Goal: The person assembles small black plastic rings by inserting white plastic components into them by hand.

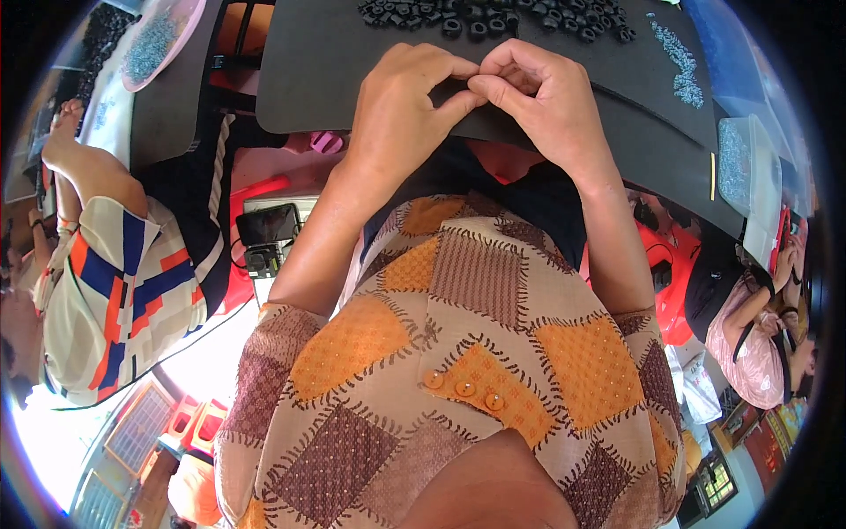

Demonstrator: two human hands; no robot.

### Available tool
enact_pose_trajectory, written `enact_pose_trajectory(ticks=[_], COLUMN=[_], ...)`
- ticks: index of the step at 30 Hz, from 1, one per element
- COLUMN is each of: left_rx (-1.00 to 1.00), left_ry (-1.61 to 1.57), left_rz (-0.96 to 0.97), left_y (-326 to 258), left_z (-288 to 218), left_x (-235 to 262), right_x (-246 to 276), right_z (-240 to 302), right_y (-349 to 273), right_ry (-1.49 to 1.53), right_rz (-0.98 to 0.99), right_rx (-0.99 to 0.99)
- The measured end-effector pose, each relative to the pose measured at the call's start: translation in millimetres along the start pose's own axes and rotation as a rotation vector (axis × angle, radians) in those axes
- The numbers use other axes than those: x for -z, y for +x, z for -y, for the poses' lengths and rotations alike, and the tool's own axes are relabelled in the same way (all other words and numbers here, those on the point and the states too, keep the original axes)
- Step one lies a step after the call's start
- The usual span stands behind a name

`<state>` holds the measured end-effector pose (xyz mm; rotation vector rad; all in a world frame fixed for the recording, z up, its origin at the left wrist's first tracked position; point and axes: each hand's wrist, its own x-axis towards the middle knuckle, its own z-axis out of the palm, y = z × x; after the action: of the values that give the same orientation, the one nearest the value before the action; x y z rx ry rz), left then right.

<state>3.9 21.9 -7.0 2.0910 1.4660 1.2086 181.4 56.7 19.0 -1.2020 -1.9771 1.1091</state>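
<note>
— What are the hands doing?

— The left hand (401,101) and the right hand (538,97) meet fingertip to fingertip at the near edge of a smooth black mat (326,62), both pinched nearly shut. Whatever small piece sits between them is too hidden to make out.

— And around them?

— A heap of small black rubbery rings (493,16) lies on the mat just beyond the knuckles. Further right is a scatter of tiny grey metal bits (680,62), and a clear plastic tub (736,163) with more. Another person in a striped top (115,282) sits at the left.
</note>
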Motion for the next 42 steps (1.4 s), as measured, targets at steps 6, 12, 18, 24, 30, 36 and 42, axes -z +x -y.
enact_pose_trajectory(ticks=[6, 12, 18, 24, 30, 36, 42], left_rx=[0.048, 0.030, 0.028, 0.025, -0.006, 0.229, 0.488], left_ry=[-0.055, -0.074, -0.036, -0.026, 0.018, -0.437, -0.952], left_rz=[0.015, -0.031, -0.059, -0.066, -0.085, 0.029, 0.250], left_y=[-2, -2, -5, -4, 1, -1, 4], left_z=[5, 3, 6, 5, 7, 12, 0], left_x=[0, 2, 5, 9, 8, 29, 31], right_x=[1, -11, 6, -31, -14, 33, 8], right_z=[-8, -2, 27, 19, 10, 18, 20], right_y=[8, 15, 29, 21, 39, 14, 3], right_ry=[0.167, 0.988, 1.130, 0.547, 0.813, 0.379, -0.033], right_rz=[-0.150, 0.095, 0.138, -0.043, 0.196, -0.112, -0.063], right_rx=[0.184, 0.282, 0.450, 0.579, 0.393, 0.395, 0.546])
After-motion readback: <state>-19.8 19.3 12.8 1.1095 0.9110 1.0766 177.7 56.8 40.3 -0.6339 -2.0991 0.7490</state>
